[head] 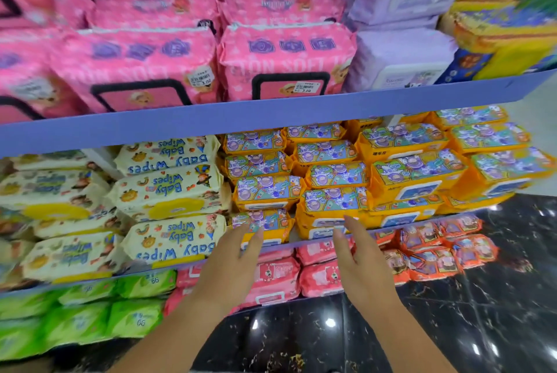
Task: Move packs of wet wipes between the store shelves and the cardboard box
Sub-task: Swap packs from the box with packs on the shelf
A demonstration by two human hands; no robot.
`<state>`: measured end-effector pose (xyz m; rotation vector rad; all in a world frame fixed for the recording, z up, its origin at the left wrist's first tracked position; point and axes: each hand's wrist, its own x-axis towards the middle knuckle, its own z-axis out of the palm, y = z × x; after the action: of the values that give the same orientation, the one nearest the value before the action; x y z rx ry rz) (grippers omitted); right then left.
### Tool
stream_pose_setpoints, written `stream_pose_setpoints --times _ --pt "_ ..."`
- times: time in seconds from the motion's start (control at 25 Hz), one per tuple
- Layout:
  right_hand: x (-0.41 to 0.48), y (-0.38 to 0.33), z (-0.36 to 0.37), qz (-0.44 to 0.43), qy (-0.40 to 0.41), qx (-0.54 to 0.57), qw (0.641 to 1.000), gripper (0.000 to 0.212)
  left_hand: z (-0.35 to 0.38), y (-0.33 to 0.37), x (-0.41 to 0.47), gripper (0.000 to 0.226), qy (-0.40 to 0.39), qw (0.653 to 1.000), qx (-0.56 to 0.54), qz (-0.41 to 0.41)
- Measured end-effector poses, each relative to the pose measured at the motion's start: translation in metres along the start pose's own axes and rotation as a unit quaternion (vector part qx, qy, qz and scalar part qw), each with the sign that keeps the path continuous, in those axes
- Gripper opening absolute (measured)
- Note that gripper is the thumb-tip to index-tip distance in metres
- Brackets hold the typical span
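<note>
The person's left hand (229, 270) and right hand (363, 267) reach side by side toward the orange wet-wipe packs (331, 203) on the middle shelf. Both hands hold nothing, with straight fingers and palms turned partly toward each other. That pose suits closing on a pack from both ends, which seems to be the step in hand. The left fingertips lie over the lowest front orange pack (262, 222) and the right fingertips over its taller neighbour. Whether either hand touches the wrapper cannot be told. The cardboard box is not in view.

The orange packs stand in stepped rows with their printed faces outward, the front ones right at the blue shelf lip (289, 244). A front pack can therefore slide straight out toward the person. The cream Baby Wipes packs (171, 237) press against the orange stack on the left, leaving little room for fingers on that side. The upper shelf edge (271, 114), loaded with pink packs (283, 65), overhangs the stack, so lifting room is likely tight and pulling forward looks easier. Below the lip sit red-pink packs (277, 276) and green packs (135, 318). The dark marble floor (482, 297) gives open space for drawing back.
</note>
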<state>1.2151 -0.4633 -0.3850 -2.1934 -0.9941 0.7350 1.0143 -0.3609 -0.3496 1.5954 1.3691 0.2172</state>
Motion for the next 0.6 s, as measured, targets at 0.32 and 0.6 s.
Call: stream_pose_setpoints --times 0.32,0.6 --pt "-0.072 -0.052 -0.013 0.014 -0.121 0.073 0.99 0.056 -0.047 0.004 -0.116 0.044 0.027 0.986 -0.116 -0.116" --pt "-0.161 -0.126 -0.001 -0.046 -0.319 0.04 0.946 0.054 -0.083 -0.033 -0.258 0.046 0.231 0.909 -0.266 -0.224"
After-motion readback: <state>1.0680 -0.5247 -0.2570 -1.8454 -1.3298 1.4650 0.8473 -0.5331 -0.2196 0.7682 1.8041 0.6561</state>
